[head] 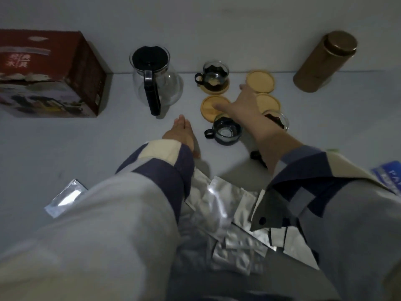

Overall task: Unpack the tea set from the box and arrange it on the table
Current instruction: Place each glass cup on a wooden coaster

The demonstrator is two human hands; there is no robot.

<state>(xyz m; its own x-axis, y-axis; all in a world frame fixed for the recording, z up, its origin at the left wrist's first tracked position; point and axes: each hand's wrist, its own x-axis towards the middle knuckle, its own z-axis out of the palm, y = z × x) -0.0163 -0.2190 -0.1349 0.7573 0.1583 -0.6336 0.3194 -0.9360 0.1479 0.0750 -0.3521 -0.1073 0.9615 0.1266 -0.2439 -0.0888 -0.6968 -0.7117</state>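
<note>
Your right hand (243, 103) reaches out flat over the cluster of wooden coasters (260, 80), fingers spread wide and holding nothing; its thumb lies across the near-left coaster (213, 105). Your left hand (182, 132) rests edge-down on the counter (65, 144), fingers straight and together, pointing toward the back wall, with nothing in its grip.

The glass teapot (155, 78) stands upright left of the coasters, its black lid on top and its long black handle running straight toward you. One glass cup (214, 76) sits upright on the far-left coaster, handle pointing left. A second cup (225, 130) stands on the bare counter just beside the near-left coaster and just under your right wrist, handle also to the left. A third cup (278, 119) is partly hidden behind your right forearm, touching the near-right coaster (268, 103); which way its handle points cannot be told.

The red box (47, 72) sits at the far left, well apart from the hands, its long side running left to right. A brown canister (325, 61) stands at the far right near the wall.

Open counter lies between box and teapot and in front of the box. Silver foil packets (219, 205) crowd the near edge between your sleeves.
</note>
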